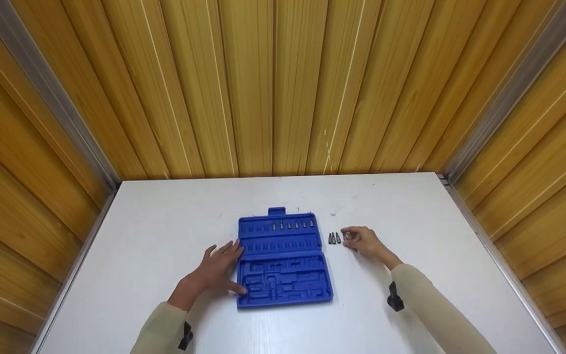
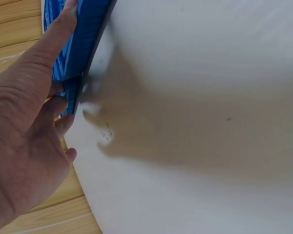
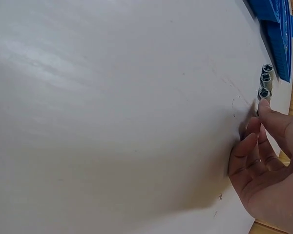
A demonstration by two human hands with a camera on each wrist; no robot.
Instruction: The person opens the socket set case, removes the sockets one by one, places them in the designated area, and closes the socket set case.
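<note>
A blue plastic socket case (image 1: 283,255) lies unfolded on the table, with a row of small metal sockets (image 1: 297,225) in the upper half and vacant moulded slots below. My left hand (image 1: 214,269) is spread along its left side, the thumb resting on the lower half's rim; the left wrist view shows the thumb along the case edge (image 2: 83,48). Right of the case, several dark metal sockets (image 1: 334,238) stand close together; three star-marked ends (image 3: 266,78) show in the right wrist view. My right hand (image 1: 364,242) pinches a socket beside them, mostly hidden by thumb and fingers.
The white table (image 1: 165,216) reaches back to a yellow wood-patterned wall (image 1: 273,88), with similar panels at both sides. The case's blue latch tab (image 1: 276,211) juts out at the back. Small dark marks (image 1: 332,214) dot the tabletop behind the sockets.
</note>
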